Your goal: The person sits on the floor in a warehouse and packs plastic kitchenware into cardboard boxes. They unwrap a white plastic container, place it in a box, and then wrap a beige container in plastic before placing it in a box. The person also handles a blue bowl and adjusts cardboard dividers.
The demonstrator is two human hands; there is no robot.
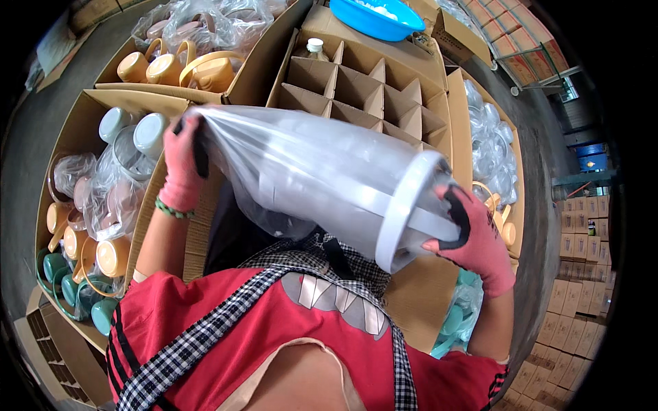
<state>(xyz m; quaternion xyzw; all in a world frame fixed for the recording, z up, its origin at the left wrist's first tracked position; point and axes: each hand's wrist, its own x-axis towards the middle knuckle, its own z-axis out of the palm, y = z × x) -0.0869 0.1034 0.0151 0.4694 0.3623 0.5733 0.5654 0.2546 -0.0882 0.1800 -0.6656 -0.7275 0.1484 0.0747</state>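
A clear plastic bag [295, 161] stretches across in front of me, tilted down toward the right. My left hand [182, 164], in a pink glove with dark fingertips, is closed on the gathered end of the bag. Toward the right end is a white plastic piece [392, 236] with a broad ring and a flat strap-like band; its exact kind I cannot make out. My right hand [476, 236], gloved alike, is closed around the end of that piece, thumb below and fingers above. Behind the bag stands a carton with cardboard dividers [360, 92], partly covered by it.
A white-capped bottle [314, 49] stands in one divider cell. Cartons at left hold yellow handled pieces [164, 68], white pieces [150, 133] and green ones [103, 315]. Bagged clear pieces [490, 140] fill a right-hand carton. A blue basin [377, 20] sits at the far side; stacked boxes [576, 294] stand right.
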